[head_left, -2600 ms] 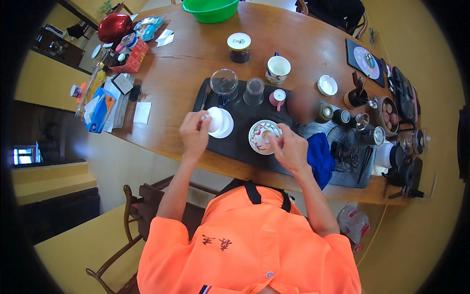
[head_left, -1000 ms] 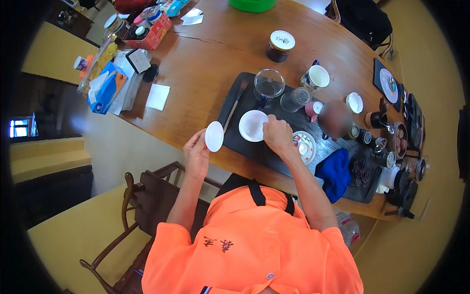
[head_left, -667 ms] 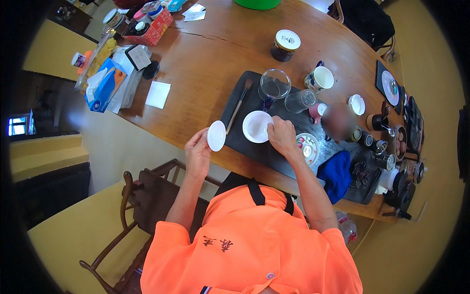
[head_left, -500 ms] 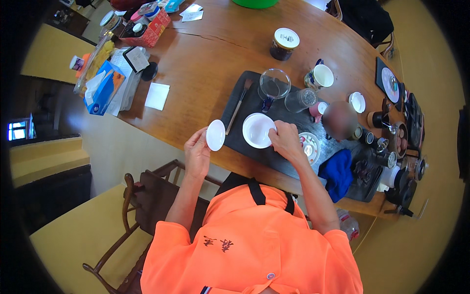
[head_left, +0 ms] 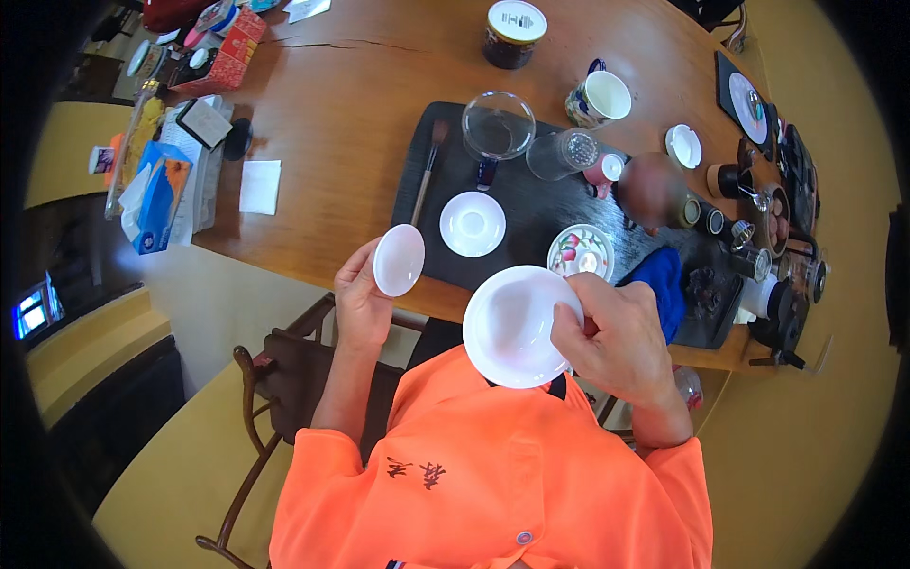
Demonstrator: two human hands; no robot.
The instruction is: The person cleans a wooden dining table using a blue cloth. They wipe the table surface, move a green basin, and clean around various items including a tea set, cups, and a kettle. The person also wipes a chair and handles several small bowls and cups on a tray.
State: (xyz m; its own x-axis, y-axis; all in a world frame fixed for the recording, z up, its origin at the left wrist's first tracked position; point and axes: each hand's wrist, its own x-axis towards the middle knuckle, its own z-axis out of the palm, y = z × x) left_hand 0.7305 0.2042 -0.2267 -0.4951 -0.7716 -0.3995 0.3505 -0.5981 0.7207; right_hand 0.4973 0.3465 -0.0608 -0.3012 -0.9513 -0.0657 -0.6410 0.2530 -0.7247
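Observation:
My left hand (head_left: pixel 360 289) pinches a small white lid (head_left: pixel 398 261) by its edge, tilted over the table's near edge. In my right hand (head_left: pixel 621 332) is a white gaiwan bowl (head_left: pixel 517 327), gripped at the rim and tipped so that its inside shows, close to my chest. A white saucer (head_left: pixel 472 224) lies on the dark tea tray (head_left: pixel 521 213), just beyond the bowl. To its right a floral dish (head_left: pixel 580 252) sits partly behind my right hand. Left of the saucer lies a wooden-handled brush (head_left: pixel 428 175).
On the tray stand a glass pitcher (head_left: pixel 498 125), a clear glass (head_left: pixel 561 155), a pink cup (head_left: pixel 604 171) and a crumpled blue cloth (head_left: pixel 656 284). Beyond are a floral mug (head_left: pixel 599 100) and a dark lidded tub (head_left: pixel 513 36). A tissue box (head_left: pixel 163 201) is at left.
My right hand has lifted the bowl off the tray toward me, uncovering the saucer. My left hand still holds the lid, slightly lower and further left. The view has shifted.

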